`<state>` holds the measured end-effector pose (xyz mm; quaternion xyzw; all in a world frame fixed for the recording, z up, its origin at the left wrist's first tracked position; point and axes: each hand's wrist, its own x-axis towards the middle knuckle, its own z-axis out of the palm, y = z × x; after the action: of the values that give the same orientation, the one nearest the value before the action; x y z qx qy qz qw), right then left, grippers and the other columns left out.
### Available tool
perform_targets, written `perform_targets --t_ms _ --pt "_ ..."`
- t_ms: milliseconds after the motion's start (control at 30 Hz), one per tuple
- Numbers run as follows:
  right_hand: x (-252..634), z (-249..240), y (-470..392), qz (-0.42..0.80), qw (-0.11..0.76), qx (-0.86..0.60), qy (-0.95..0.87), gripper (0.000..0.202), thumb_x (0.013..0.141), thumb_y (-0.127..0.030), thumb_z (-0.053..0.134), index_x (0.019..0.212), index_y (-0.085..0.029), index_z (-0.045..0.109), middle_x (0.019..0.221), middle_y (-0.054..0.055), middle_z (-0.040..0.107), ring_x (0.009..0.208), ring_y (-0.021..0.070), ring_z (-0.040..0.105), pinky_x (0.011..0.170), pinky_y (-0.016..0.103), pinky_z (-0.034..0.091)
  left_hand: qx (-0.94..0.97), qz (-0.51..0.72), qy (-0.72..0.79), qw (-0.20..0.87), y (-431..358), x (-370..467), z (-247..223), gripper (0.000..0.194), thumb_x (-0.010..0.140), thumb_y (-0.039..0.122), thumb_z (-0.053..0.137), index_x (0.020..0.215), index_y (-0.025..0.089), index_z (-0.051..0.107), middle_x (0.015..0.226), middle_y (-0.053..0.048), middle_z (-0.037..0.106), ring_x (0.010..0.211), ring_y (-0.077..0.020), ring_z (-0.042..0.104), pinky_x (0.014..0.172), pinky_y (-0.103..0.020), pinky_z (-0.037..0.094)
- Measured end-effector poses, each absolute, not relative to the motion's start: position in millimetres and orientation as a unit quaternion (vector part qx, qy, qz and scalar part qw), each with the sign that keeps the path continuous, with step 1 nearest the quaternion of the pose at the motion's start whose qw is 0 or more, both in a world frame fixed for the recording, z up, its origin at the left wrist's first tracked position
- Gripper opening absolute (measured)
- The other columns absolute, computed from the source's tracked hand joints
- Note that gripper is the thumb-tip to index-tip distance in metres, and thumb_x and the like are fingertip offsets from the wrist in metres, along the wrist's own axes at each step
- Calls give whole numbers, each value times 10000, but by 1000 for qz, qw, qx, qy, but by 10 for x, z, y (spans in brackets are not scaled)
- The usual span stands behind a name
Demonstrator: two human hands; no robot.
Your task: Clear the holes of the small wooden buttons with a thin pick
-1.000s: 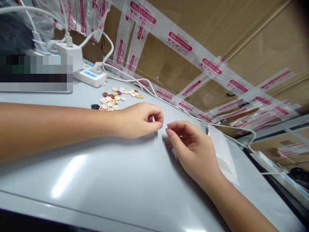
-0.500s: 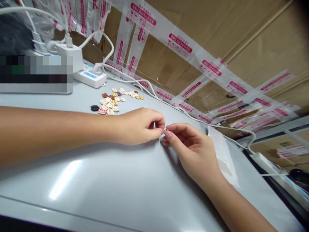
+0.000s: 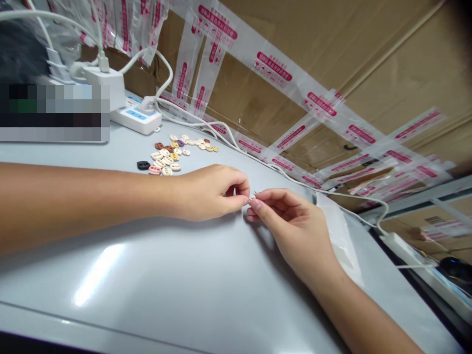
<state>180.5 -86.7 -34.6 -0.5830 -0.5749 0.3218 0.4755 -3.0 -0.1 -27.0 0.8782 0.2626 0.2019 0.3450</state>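
My left hand point(image 3: 217, 191) and my right hand point(image 3: 295, 216) meet near the middle of the view, above the grey table point(image 3: 177, 275). Both hands are pinched, fingertips close together around a tiny light-coloured piece point(image 3: 252, 199) with a thin, dark point sticking up. The fingers mostly hide it, so I cannot make out what it is. Behind my left wrist lies a loose group of small button-like pieces point(image 3: 167, 160), cream, yellow, brown, purple and pink. One black piece point(image 3: 143, 165) sits at the group's left edge.
A white power strip point(image 3: 138, 118) with plugs and cables stands at the back left, beside a blurred-out device point(image 3: 55, 133). Taped cardboard point(image 3: 254, 103) lines the back, with a white cable point(image 3: 273, 166) along its foot. A translucent sheet point(image 3: 341, 236) lies beyond my right wrist.
The thin point at my right fingertips shows more clearly now. Both hands keep their pinch in nearly the same place, and the whole view has shifted slightly.
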Motion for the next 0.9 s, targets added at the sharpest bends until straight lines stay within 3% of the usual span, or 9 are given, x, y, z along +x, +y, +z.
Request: perform_targets --t_ms 200,633,900 --pt "1790 -361 -856 345 487 -571 -563 235 797 -365 811 896 -176 713 768 36 751 701 156 729 717 292 617 875 203 264 352 18 -31 -282 174 880 282 558 952 188 686 895 5 693 766 -129 568 680 -252 408" --pt "1752 -335 -854 333 496 -580 -553 242 760 -359 833 846 -167 714 724 32 739 652 143 715 658 261 607 874 203 281 342 16 -33 -284 213 886 307 548 949 186 712 839 5 710 736 -131 580 662 -252 412" --pt "1772 -347 -853 352 499 -585 -533 322 720 -395 861 904 -170 725 770 44 757 670 169 726 697 324 634 875 210 288 327 -6 2 -266 225 889 323 566 913 189 745 849 -9 736 738 -139 597 669 -264 409"
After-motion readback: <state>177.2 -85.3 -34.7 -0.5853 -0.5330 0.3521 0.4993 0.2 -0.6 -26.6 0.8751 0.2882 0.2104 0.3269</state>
